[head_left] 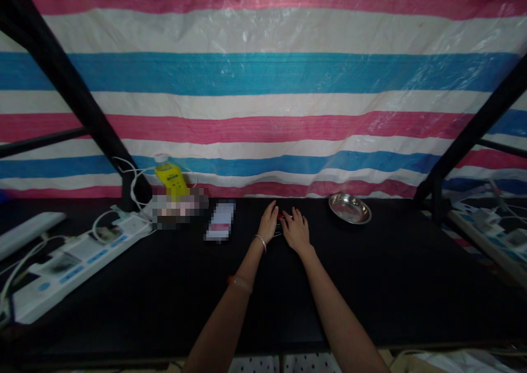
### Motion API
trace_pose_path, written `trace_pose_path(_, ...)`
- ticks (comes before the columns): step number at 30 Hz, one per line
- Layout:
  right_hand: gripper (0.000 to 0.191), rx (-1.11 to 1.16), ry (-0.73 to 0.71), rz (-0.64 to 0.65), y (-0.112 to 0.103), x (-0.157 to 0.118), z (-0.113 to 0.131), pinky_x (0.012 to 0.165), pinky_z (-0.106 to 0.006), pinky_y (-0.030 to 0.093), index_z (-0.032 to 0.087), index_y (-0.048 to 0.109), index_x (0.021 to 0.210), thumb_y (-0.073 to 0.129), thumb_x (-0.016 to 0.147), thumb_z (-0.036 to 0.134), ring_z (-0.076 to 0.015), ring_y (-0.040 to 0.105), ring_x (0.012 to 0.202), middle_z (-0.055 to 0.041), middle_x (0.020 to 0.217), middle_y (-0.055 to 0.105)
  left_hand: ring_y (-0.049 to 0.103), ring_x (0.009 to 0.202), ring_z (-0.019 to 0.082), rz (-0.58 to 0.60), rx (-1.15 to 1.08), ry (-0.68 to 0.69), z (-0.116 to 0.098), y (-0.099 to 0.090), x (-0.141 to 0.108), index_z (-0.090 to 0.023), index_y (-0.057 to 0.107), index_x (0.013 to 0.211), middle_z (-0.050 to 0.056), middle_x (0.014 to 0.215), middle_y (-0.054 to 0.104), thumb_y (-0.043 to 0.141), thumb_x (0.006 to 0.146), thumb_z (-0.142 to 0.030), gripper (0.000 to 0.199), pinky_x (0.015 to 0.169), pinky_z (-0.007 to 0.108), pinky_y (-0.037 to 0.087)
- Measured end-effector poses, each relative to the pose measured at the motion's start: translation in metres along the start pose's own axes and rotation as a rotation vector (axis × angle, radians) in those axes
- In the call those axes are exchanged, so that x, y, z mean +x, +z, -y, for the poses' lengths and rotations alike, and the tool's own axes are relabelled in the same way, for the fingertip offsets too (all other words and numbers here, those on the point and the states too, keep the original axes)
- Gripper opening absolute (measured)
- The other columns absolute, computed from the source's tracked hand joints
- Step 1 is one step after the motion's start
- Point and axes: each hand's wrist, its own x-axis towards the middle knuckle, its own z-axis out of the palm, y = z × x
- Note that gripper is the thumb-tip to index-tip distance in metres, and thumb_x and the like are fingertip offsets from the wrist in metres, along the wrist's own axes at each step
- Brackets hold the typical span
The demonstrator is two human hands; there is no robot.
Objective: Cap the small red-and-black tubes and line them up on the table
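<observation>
Both my hands rest at the middle of the black tabletop (280, 301), close together. Between them lies a small red and metallic item (280, 217), mostly covered, so I cannot make out what it is. My left hand (269, 223), with a silver bangle at the wrist, lies along the item's left side, its fingers pointing forward. My right hand (297, 231) is over the item's right part with its fingers spread. Whether either hand grips the item is hard to tell; the fingers look extended and low over the table.
A round metal dish (349, 209) sits at the back right. To the left are a blurred phone (221, 221), a yellow bottle (172, 179) and a white power strip (82, 260) with cables. Dark frame posts slant at both sides before a striped sheet (263, 126).
</observation>
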Motion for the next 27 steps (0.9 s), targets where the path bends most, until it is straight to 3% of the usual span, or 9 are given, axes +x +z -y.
trace_pose_path(5, 0.045, 0.0, -0.002, -0.015, 0.0, 0.0, 0.0, 0.105, -0.041, 0.019, 0.025, 0.043, 0.133, 0.027, 0.094, 0.041, -0.0234, 0.022, 0.134, -0.0115, 0.144, 0.031, 0.042, 0.125, 0.018, -0.011, -0.116, -0.026, 0.001, 0.003, 0.001, -0.019, 0.047, 0.125, 0.007, 0.133, 0.048, 0.035, 0.092, -0.032, 0.038, 0.107, 0.035, 0.03)
trace_pose_path(15, 0.047, 0.046, 0.022, 0.006, -0.003, -0.001, 0.0, 0.105, -0.041, 0.018, 0.024, 0.043, 0.132, 0.026, 0.094, 0.045, -0.0226, 0.021, 0.134, -0.0111, 0.144, 0.03, 0.048, 0.117, 0.021, -0.247, -0.347, -0.054, 0.009, -0.004, 0.005, -0.018, 0.059, 0.108, 0.009, 0.121, 0.057, 0.043, 0.089, -0.035, 0.031, 0.105, 0.036, 0.029)
trace_pose_path(21, 0.047, 0.043, 0.006, -0.015, 0.0, -0.001, -0.001, 0.105, -0.041, 0.018, 0.022, 0.043, 0.133, 0.029, 0.093, 0.044, -0.0233, 0.022, 0.134, -0.012, 0.144, 0.031, 0.051, 0.114, 0.021, -0.243, -0.568, -0.129, 0.018, 0.002, 0.011, -0.018, 0.063, 0.1, 0.008, 0.116, 0.06, 0.045, 0.088, -0.034, 0.027, 0.104, 0.036, 0.03)
trace_pose_path(27, 0.047, 0.064, -0.024, -0.065, 0.0, -0.001, -0.001, 0.105, -0.042, 0.02, 0.021, 0.043, 0.133, 0.031, 0.093, 0.044, -0.0238, 0.021, 0.134, -0.012, 0.144, 0.031, 0.055, 0.109, 0.021, -0.212, -0.833, -0.289, 0.015, -0.001, 0.016, -0.015, 0.066, 0.091, 0.011, 0.109, 0.064, 0.043, 0.089, -0.035, 0.03, 0.101, 0.035, 0.032)
